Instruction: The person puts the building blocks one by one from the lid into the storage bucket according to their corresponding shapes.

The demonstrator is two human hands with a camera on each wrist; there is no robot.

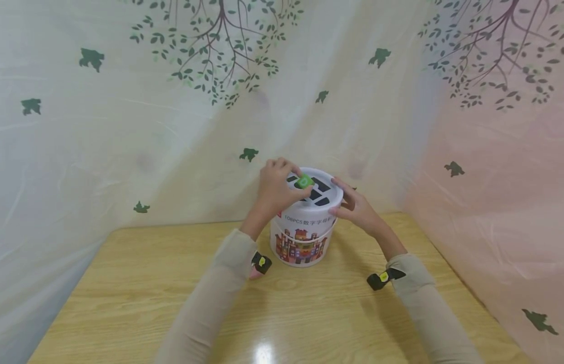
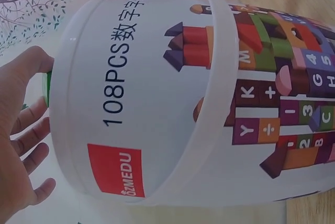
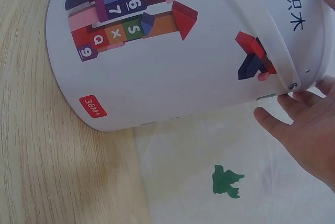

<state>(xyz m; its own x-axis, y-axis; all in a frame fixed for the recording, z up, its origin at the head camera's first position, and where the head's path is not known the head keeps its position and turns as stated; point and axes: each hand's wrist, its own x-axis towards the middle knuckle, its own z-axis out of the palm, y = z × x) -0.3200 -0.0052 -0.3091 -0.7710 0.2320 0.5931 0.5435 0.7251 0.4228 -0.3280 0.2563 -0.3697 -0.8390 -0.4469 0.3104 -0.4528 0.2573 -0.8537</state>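
A white cylindrical bucket (image 1: 282,233) with printed toy blocks stands upright on the table. Its white lid (image 1: 337,191) has several dark cut-out shapes. Over the lid, my left hand (image 1: 276,188) pinches a small green block (image 1: 304,181) with a pale round mark between thumb and index finger. Only a green edge of the block (image 2: 48,89) shows beside the lid in the left wrist view. On the other side, my right hand (image 1: 361,215) touches the lid's rim, thumb at the front and fingers spread toward the back. Its little finger (image 3: 269,121) points away from the bucket.
The wooden table (image 1: 182,303) reaches back to a fabric backdrop (image 1: 195,167) printed with leaves and branches, close behind the bucket. Black cameras sit on the left wrist (image 1: 262,263) and right wrist (image 1: 378,281). A white carrying handle (image 2: 222,51) crosses the bucket's front.
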